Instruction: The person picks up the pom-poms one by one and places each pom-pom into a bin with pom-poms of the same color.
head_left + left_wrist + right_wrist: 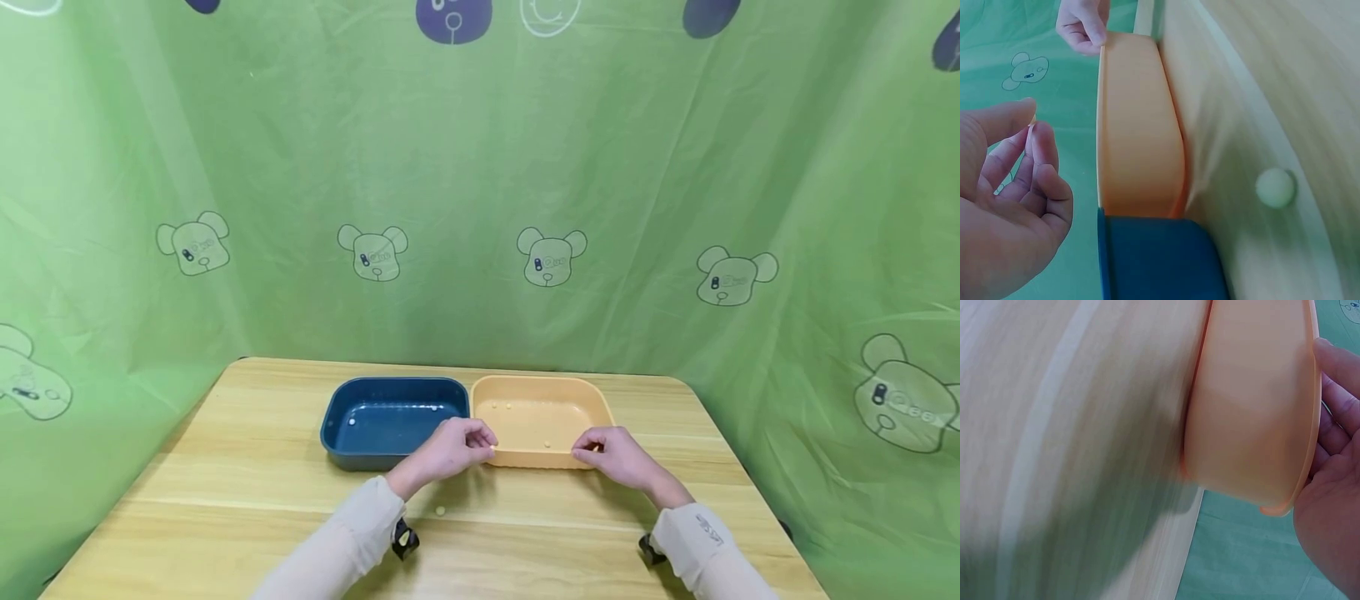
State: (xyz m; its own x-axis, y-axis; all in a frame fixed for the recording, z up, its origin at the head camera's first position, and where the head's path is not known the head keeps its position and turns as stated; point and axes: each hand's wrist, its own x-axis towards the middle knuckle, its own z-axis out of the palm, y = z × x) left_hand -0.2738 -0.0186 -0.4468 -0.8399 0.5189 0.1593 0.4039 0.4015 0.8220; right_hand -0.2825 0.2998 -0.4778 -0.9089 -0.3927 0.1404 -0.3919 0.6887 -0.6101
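A small pale yellow bead (1033,120) is pinched between the thumb and index fingertip of my left hand (452,447). That hand is above the front left corner of the orange bin (532,458), beside the blue bin (367,461). My right hand (621,457) holds the orange bin's front rim near its right corner. In the right wrist view its thumb (1338,365) meets the rim, and the fingertips are hidden behind the wall. A round pale ball (1275,187) lies on the table in front of the bins.
Both bins stand side by side on the wooden table (255,500). Small white balls (352,422) lie in the blue bin, and several small yellowish ones (547,444) in the orange bin. A green printed curtain (465,325) surrounds the table's back and sides.
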